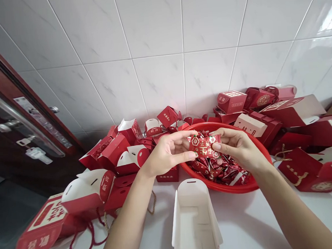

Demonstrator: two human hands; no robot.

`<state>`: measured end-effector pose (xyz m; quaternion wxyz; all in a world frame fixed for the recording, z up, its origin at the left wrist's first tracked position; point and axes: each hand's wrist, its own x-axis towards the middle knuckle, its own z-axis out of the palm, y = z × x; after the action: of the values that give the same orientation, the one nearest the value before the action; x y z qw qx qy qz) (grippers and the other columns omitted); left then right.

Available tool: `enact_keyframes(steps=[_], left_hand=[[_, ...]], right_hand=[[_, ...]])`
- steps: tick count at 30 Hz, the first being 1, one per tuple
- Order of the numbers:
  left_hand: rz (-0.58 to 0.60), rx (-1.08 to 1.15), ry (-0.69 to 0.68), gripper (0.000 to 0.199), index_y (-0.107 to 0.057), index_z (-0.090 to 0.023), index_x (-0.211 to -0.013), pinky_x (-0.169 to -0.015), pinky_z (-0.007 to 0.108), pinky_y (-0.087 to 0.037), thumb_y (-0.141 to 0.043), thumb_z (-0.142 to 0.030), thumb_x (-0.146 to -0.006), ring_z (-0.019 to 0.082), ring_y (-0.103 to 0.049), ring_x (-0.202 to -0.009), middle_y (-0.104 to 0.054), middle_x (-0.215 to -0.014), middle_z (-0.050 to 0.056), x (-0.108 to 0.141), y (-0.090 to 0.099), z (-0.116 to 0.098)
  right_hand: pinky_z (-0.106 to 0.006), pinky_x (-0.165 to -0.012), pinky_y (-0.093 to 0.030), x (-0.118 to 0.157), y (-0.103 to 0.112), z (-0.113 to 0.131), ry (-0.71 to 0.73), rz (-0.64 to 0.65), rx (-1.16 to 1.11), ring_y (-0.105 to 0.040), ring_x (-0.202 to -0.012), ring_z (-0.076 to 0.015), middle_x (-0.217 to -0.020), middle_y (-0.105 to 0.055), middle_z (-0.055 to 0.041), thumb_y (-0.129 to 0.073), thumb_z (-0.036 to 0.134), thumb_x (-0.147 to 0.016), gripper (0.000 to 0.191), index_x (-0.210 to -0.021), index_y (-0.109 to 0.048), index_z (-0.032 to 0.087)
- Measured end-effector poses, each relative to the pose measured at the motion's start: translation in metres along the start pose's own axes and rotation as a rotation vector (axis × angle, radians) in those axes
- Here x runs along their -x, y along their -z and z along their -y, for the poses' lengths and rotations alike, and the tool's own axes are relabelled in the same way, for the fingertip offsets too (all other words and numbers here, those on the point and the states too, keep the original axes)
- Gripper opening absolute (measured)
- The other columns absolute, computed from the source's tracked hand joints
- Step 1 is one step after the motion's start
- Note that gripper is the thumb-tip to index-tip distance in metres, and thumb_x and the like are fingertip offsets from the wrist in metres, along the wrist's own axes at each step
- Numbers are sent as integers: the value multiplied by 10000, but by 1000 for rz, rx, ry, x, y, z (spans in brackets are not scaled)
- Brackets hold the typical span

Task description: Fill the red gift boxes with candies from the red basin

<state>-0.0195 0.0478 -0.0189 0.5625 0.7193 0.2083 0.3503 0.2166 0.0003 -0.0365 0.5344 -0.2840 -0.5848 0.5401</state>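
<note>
A red wrapped candy packet [204, 146] with gold and white print is held up between both hands. My left hand [172, 151] pinches its left end between thumb and fingers, and my right hand [236, 145] grips the right end. Just beneath them is a round red basket [227, 188] holding many red-wrapped packets [215, 172]. Nearer to me, an open box with a white inside [195, 222] lies on the white table, with nothing in it.
Red gift boxes [87, 192] with cord handles crowd the left side. More red boxes [319, 170] are piled on the right and along the tiled wall [159, 79]. A dark door with keys [37, 153] in its lock stands at the far left.
</note>
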Motion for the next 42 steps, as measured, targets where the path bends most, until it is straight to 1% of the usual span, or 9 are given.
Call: enact_keyframes(steps=[4,9,15,20,26,31,37,39,42], left_hand=[[-26,-99,19,505,-664,-154,-1302,-823,318,-595,-792,-294,-833,180,-709,-854,-750,-944,54,-3,-2,5],[-141,-214,1,391,-743,-140,-1165,-872,324,-568,-693,-442,-922,230,-702,-997,-766,-1060,97,-7,-10,7],[-231,-148,-98,251,-814,-181,-1029,-864,301,-557,-707,-376,-911,215,-706,-967,-793,-1019,72,-11,-17,5],[-329,-95,-149,132,-847,-196,-869,-795,283,-536,-766,-297,-845,189,-682,-862,-771,-891,53,-12,-17,5],[-427,-84,-184,104,-847,-207,-827,-754,268,-514,-778,-285,-822,169,-651,-806,-766,-826,35,-14,-21,8],[-397,-113,-129,185,-830,-186,-904,-786,285,-546,-750,-345,-855,195,-693,-856,-791,-866,44,-13,-24,9],[-251,-162,-133,254,-825,-184,-995,-892,324,-569,-728,-397,-897,235,-731,-986,-808,-1040,77,-11,-25,8],[-219,-208,-163,228,-833,-189,-971,-897,320,-561,-719,-376,-908,229,-726,-978,-806,-1020,74,-10,-25,6],[-223,-200,-173,210,-840,-185,-922,-853,305,-554,-715,-354,-910,211,-714,-910,-801,-941,61,-9,-25,4]], right_hand=[[-215,-627,-581,-1,-4,2,19,-56,139,-664,-680,-115,-814,-736,-16,-807,290,-873,145,-932,-726,185],[-212,-679,-540,-1,-4,1,83,-70,248,-651,-718,-115,-824,-734,-12,-799,299,-877,139,-929,-727,192],[-242,-696,-541,0,-6,2,71,-131,271,-647,-743,-140,-830,-719,-18,-786,350,-881,168,-913,-725,197],[-236,-614,-480,-1,-8,1,166,-192,361,-551,-637,-122,-679,-607,15,-790,367,-869,263,-719,-659,195],[-276,-599,-469,0,-9,0,140,-208,449,-558,-647,-157,-697,-635,-14,-770,480,-865,321,-757,-688,189],[-287,-563,-455,1,-11,-1,96,-183,499,-527,-617,-163,-666,-616,-13,-710,556,-895,393,-754,-689,190],[-295,-578,-450,0,-15,-1,127,-167,501,-533,-647,-178,-712,-649,-32,-695,555,-906,372,-839,-736,190],[-282,-569,-421,0,-16,-1,161,-171,520,-502,-629,-160,-699,-630,-23,-681,524,-926,351,-856,-745,186],[-276,-545,-360,1,-16,-3,200,-215,539,-422,-589,-133,-634,-541,1,-679,489,-935,361,-753,-723,180]])
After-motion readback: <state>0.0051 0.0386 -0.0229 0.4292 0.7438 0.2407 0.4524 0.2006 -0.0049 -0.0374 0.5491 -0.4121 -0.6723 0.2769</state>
